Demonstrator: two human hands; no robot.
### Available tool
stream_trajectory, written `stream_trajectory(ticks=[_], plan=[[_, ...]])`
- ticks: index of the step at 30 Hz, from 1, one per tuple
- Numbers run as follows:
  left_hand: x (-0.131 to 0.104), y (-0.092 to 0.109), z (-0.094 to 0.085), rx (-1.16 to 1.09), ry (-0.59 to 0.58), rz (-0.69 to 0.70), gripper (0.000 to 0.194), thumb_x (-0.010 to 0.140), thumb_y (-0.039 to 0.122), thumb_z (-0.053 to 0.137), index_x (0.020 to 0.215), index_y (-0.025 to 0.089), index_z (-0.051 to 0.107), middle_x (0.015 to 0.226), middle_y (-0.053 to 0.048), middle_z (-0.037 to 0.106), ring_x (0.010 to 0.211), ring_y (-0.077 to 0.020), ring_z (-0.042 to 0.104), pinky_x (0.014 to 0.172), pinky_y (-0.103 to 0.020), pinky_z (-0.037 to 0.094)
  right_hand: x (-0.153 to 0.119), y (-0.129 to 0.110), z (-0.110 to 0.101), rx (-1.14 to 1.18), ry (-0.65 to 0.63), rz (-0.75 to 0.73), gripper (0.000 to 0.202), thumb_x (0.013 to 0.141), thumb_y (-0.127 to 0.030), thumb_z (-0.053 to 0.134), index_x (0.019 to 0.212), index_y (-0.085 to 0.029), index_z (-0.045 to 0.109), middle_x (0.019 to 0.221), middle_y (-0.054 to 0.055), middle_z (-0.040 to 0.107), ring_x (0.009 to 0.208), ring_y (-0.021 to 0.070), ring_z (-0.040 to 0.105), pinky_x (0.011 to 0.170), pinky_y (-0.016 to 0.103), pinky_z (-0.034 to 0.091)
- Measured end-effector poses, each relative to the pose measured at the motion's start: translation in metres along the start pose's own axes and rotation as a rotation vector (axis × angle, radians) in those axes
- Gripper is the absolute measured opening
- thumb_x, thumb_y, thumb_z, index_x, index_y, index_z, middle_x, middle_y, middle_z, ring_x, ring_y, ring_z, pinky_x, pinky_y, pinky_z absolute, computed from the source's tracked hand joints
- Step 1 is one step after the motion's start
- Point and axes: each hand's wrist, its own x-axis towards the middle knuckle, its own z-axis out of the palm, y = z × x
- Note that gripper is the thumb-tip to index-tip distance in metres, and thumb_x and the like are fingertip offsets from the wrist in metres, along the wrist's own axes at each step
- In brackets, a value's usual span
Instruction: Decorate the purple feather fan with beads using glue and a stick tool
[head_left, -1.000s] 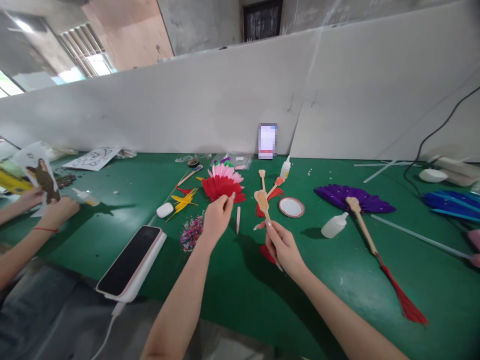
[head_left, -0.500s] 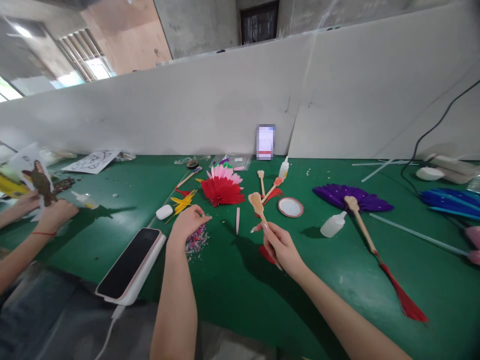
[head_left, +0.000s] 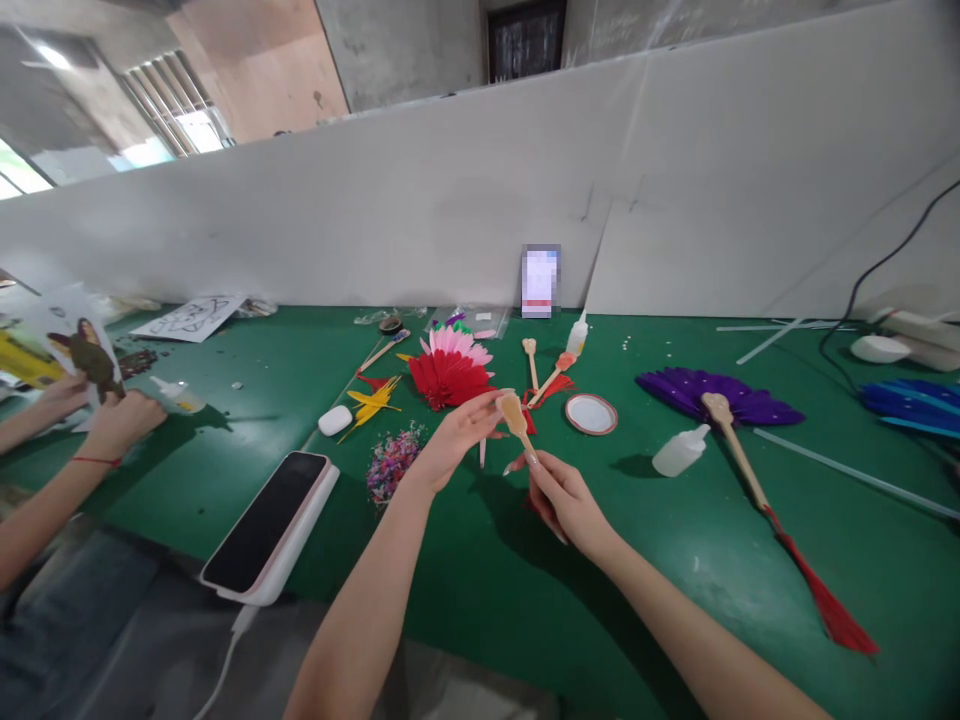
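A light wooden fan handle [head_left: 514, 414] with a wide, rounded head is pinched in my right hand [head_left: 564, 500] by its stem, with the head tilted up and to the left. Part of a red tassel shows behind that hand. My left hand [head_left: 459, 438] has its fingertips drawn together at the left edge of the handle's head; whatever they pinch is too small to make out. Beside my left wrist lies a heap of tiny coloured bits [head_left: 391, 464]. A pale pink stick [head_left: 482, 453] is partly covered by my left hand.
Red feathers [head_left: 448, 380], yellow feathers [head_left: 373, 402], a round lid [head_left: 591, 414] and a glue bottle [head_left: 681, 451] surround my hands. A finished purple fan [head_left: 720, 400] lies to the right, a phone [head_left: 266, 525] at front left. Another person's hands [head_left: 124, 425] hold a picture at far left.
My left hand has moved right and up from the heap of coloured bits to the head of the fan handle. My right hand still holds the handle in nearly the same place.
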Motion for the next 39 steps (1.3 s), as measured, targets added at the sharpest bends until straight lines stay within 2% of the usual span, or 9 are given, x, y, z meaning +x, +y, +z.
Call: stream_trajectory(ticks=[2,6,15,20,26,39], plan=[[-0.002,-0.001,0.003,-0.076,-0.030,0.008,0.044,0.077,0.031,0.063,0.119,0.021,0.056,0.118,-0.011,0.059,0.103,-0.0220,0.058,0.084,-0.031,0.048,0.001,0.002,-0.001,-0.001,0.002,-0.010,0.039,0.086,-0.051,0.042,0.091,-0.014,0.054,0.036,-0.012,0.035,0.024,0.0034,0.025,0.025,0.014,0.018],[-0.001,-0.007,0.002,-0.110,0.001,-0.008,0.047,0.078,0.028,0.062,0.124,0.024,0.053,0.114,-0.009,0.062,0.099,-0.0209,0.061,0.084,-0.031,0.048,0.002,0.003,-0.003,-0.024,-0.003,-0.003,0.038,0.087,-0.050,0.041,0.089,-0.015,0.054,0.036,-0.011,0.035,0.026,0.0035,0.026,0.028,0.014,0.018],[0.004,-0.017,0.006,-0.206,0.079,0.000,0.044,0.076,0.026,0.064,0.119,0.018,0.058,0.114,-0.010,0.063,0.100,-0.0234,0.061,0.084,-0.032,0.047,0.001,0.008,0.000,-0.149,0.045,-0.022,0.039,0.088,-0.051,0.038,0.091,-0.016,0.054,0.038,-0.011,0.032,0.029,0.0052,0.029,0.029,0.015,0.024],[0.003,-0.019,0.011,-0.193,0.112,0.023,0.043,0.076,0.027,0.063,0.118,0.016,0.059,0.106,-0.011,0.066,0.095,-0.0238,0.063,0.080,-0.032,0.048,0.001,0.019,0.001,-0.247,0.096,-0.097,0.035,0.090,-0.047,0.038,0.091,-0.016,0.056,0.041,-0.009,0.034,0.032,0.0059,0.031,0.031,0.016,0.026],[0.004,-0.019,0.016,-0.201,0.129,0.065,0.042,0.078,0.029,0.061,0.117,0.015,0.059,0.101,-0.011,0.068,0.090,-0.0236,0.065,0.079,-0.034,0.050,0.001,0.022,0.002,-0.331,0.126,-0.179,0.030,0.091,-0.041,0.040,0.088,-0.017,0.056,0.047,-0.007,0.035,0.038,0.0066,0.035,0.036,0.017,0.029],[0.005,-0.020,0.020,-0.191,0.208,0.123,0.037,0.074,0.030,0.064,0.107,0.015,0.064,0.095,-0.010,0.070,0.085,-0.0240,0.067,0.077,-0.035,0.052,-0.005,0.020,0.009,-0.333,0.116,-0.186,0.028,0.092,-0.041,0.038,0.081,-0.018,0.050,0.045,-0.008,0.036,0.035,0.0059,0.035,0.035,0.017,0.028]])
